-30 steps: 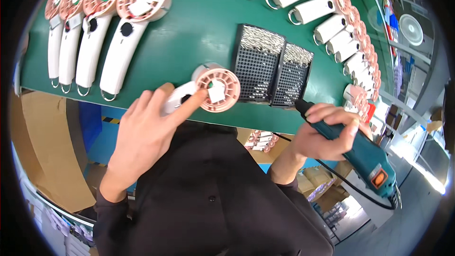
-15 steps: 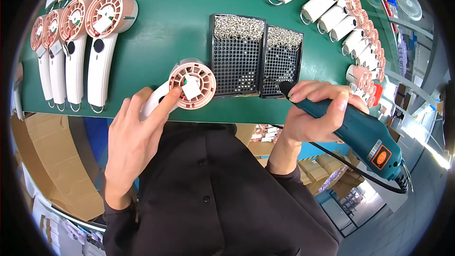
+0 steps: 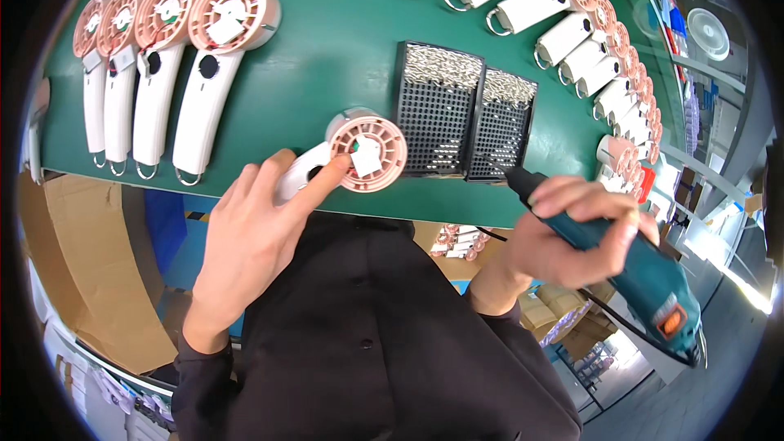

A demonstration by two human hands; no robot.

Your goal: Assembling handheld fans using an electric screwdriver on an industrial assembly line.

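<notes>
**Handheld fan pinned at the bench's near edge**

Handheld fan (image 3: 359,155), white-handled with a pink round grille, lies just left of the frame's centre, its handle reaching the near edge of the green bench (image 3: 327,57). The left hand (image 3: 253,237) lies over the handle, fingers (image 3: 322,180) wrapped loosely on it, the forefinger tip touching the grille. The right hand (image 3: 563,233), at centre right, is closed around a teal electric screwdriver (image 3: 629,265); its bit points up-left at the near rim of the trays.

Open bench surface lies above the fan, between a row of finished fans (image 3: 163,65) at upper left and the trays at centre. More white fans (image 3: 588,41) curve along the far edge and down the right side, leaving a narrow strip there. Below the bench edge are cardboard boxes (image 3: 73,269) at lower left.

Two black perforated trays (image 3: 461,114) stand side by side, touching, just right of the held fan. Small silvery screws are heaped in the far end of each; the near ends hold only scattered ones.
</notes>
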